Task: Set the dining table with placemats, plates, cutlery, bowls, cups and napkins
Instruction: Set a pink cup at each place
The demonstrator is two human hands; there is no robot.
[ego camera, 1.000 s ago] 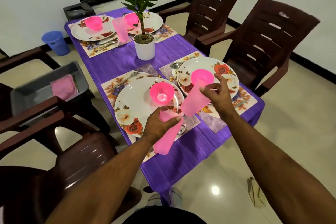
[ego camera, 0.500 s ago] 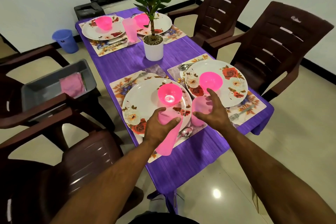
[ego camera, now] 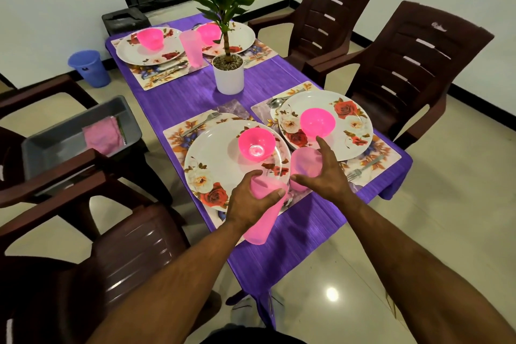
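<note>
My left hand (ego camera: 248, 204) grips a pale pink cup (ego camera: 261, 227), tilted, over the near edge of the left floral plate (ego camera: 215, 159). My right hand (ego camera: 328, 180) lies with spread, straight fingers against a second pink cup (ego camera: 303, 160) that stands upright between the two near plates. Each near plate carries a bright pink bowl, one on the left (ego camera: 256, 144) and one (ego camera: 317, 121) on the right plate (ego camera: 357, 131). Both plates sit on floral placemats (ego camera: 178, 139) with forks (ego camera: 363, 167) on the purple table (ego camera: 304, 232).
Two more set places with a pink cup (ego camera: 191, 47) lie at the far end, behind a potted plant (ego camera: 229, 75). A grey bin (ego camera: 55, 142) holding pink napkins (ego camera: 103, 137) rests on a chair at left. Brown chairs (ego camera: 413, 64) surround the table.
My right hand has brought its cup down from above the right plate and stood it between the plates, then loosened its fingers. My left hand still holds the other cup.
</note>
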